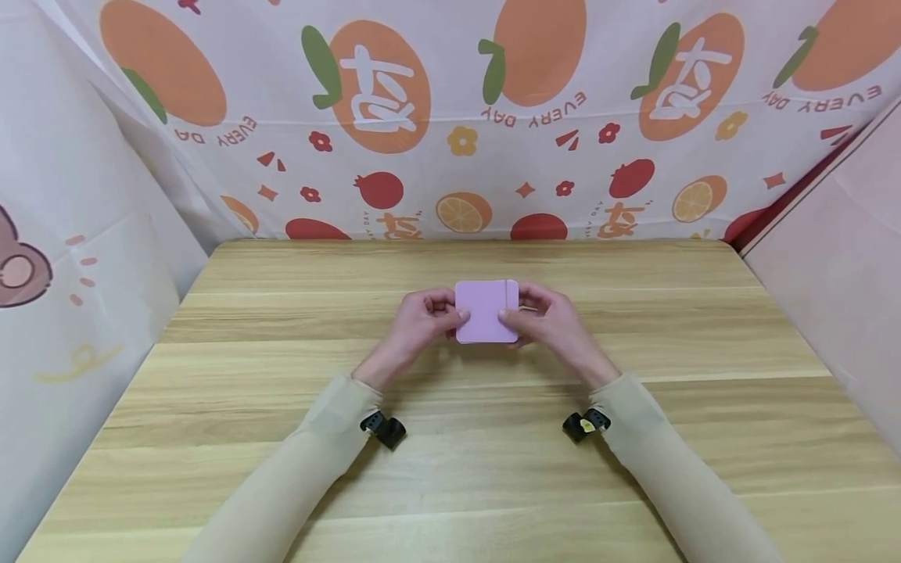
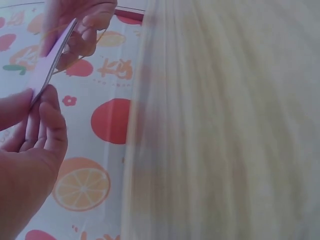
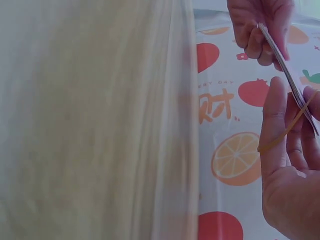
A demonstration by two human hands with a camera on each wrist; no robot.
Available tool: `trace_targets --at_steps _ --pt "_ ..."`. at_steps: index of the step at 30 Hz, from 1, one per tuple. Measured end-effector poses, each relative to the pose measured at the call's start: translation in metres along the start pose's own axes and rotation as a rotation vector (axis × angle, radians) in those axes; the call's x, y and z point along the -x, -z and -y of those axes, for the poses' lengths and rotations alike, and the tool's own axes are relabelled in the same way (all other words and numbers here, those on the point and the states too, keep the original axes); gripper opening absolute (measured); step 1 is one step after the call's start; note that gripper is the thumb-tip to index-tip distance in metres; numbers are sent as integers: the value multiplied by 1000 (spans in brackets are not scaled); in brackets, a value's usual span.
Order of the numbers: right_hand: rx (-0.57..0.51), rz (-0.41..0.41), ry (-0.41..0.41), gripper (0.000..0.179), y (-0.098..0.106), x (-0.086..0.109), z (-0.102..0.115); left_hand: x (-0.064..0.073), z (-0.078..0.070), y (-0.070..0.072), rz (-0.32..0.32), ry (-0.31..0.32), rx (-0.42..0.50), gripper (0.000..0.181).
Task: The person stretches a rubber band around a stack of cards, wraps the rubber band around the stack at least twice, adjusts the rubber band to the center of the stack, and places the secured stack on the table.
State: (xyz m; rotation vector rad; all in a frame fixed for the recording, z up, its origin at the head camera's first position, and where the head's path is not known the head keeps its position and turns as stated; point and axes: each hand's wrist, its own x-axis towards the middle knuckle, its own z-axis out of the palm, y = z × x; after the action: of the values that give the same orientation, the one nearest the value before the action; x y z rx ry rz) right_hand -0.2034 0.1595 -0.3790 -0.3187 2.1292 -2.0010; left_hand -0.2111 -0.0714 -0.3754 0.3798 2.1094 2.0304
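And there's the pad, lilac, square, corners neatly rounded, held up over the desk towards its twelve o'clock edge! Flat, matte face; side-on, a thin stack of layers, slightly bowed. At its nine o'clock side, the left hand pinches the edge, thumb on the face, fingers behind. At three o'clock, the right hand pinches too, thumb on the face, index finger straight, and look: a thin, stretchy, orange-yellow band runs taut from the pad across that finger! Pale, streaky wood grain below; at twelve o'clock, a creased white curtain, printed with oranges and red fruit. Plain beige sleeves reach in from five and seven.
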Motion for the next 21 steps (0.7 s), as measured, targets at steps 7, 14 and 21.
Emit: trace_targets --at_steps 7,14,21 --pt "-77 58 -31 33 -6 1 -3 -1 -4 -1 -112 -17 22 8" --pt "-130 109 -31 28 -10 3 -5 -2 -12 3 -175 31 149 7" --pt "-95 266 -61 28 -6 4 -9 -4 -17 9 -232 63 329 9"
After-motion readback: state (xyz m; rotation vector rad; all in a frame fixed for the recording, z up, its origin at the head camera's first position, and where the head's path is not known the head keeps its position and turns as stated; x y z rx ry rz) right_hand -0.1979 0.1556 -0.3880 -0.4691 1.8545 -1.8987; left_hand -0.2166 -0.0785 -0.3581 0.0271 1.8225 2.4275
